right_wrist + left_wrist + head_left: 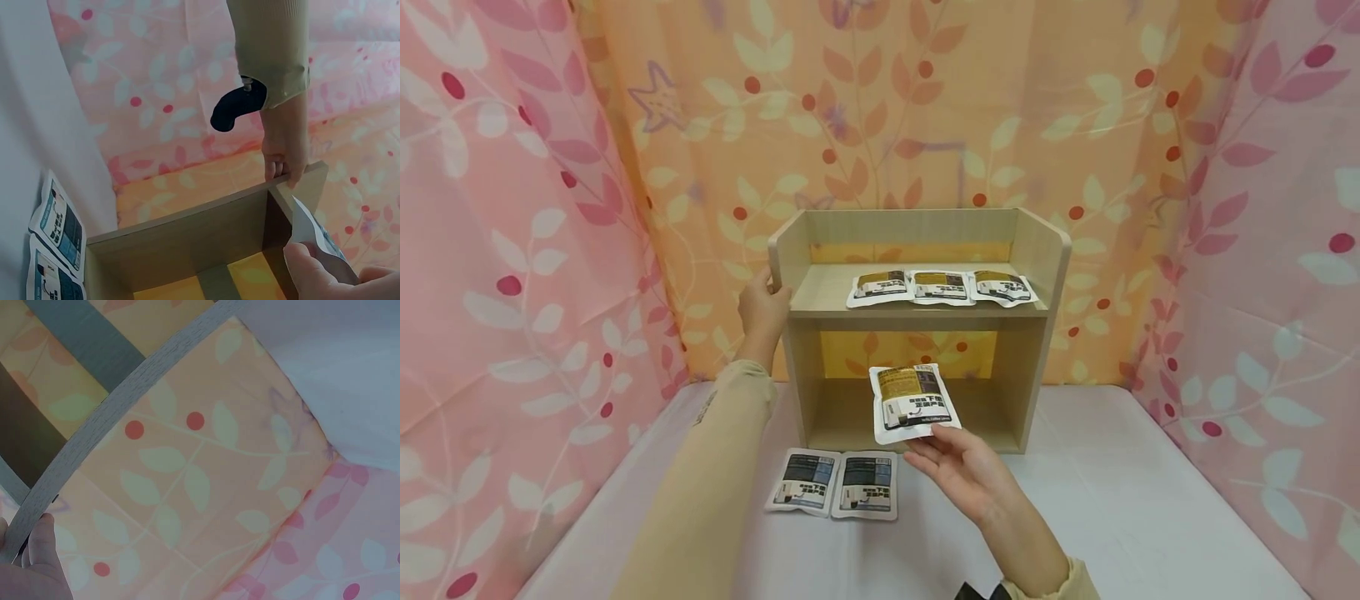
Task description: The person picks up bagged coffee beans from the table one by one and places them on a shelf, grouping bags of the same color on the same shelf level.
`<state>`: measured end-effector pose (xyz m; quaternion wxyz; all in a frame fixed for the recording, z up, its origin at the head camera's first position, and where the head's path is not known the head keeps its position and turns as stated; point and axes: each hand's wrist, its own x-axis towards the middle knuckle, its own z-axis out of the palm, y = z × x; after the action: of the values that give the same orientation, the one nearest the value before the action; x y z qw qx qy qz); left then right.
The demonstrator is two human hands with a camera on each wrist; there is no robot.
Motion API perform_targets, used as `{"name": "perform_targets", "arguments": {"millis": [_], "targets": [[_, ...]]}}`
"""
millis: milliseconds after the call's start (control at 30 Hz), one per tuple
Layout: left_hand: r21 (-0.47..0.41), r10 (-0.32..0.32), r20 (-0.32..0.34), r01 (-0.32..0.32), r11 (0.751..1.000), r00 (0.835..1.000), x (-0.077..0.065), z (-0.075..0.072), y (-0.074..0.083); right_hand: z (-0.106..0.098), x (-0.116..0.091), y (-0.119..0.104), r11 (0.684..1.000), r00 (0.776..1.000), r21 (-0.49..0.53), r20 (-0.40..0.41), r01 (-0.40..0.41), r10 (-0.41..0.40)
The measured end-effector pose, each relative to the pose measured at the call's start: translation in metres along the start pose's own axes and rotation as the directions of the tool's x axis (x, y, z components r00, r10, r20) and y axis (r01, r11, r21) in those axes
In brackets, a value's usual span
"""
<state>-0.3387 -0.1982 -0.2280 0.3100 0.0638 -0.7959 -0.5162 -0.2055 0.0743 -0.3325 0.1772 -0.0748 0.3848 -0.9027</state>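
Observation:
A small two-level wooden shelf [917,315] stands on the table. My left hand [762,315] grips the front edge of its left side panel, and the left wrist view shows the fingers [42,540] at that panel's edge. In my right hand [966,479] is a white packet with a gold and black label [913,400], pinched at its lower edge in front of the lower compartment. The right wrist view shows this packet [319,240] from its side. Three similar gold-labelled packets [942,287] lie in a row on the upper board, towards the right.
Two white packets with blue-black labels, a left one [805,481] and a right one [865,485], lie side by side on the white table [1120,492] before the shelf. Patterned curtains [925,108] enclose the back and both sides.

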Motion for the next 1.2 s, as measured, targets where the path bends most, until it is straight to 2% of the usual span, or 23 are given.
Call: {"name": "perform_targets", "arguments": {"millis": [367,633,1200], "targets": [[-0.008,-0.006,0.006,0.006,1.000,1.000,-0.001,-0.003,0.000,0.016,-0.003,-0.014,0.997,1.000,-0.073,0.010,0.030,-0.030],[-0.012,-0.010,0.022,0.010,1.000,1.000,0.000,-0.005,0.000,0.033,-0.003,-0.026,0.997,0.999,-0.066,0.004,0.047,-0.047],[0.002,0.007,0.003,-0.007,1.000,1.000,0.000,0.001,-0.002,0.050,0.002,-0.044,0.992,0.997,-0.095,-0.015,0.080,-0.081]]}}
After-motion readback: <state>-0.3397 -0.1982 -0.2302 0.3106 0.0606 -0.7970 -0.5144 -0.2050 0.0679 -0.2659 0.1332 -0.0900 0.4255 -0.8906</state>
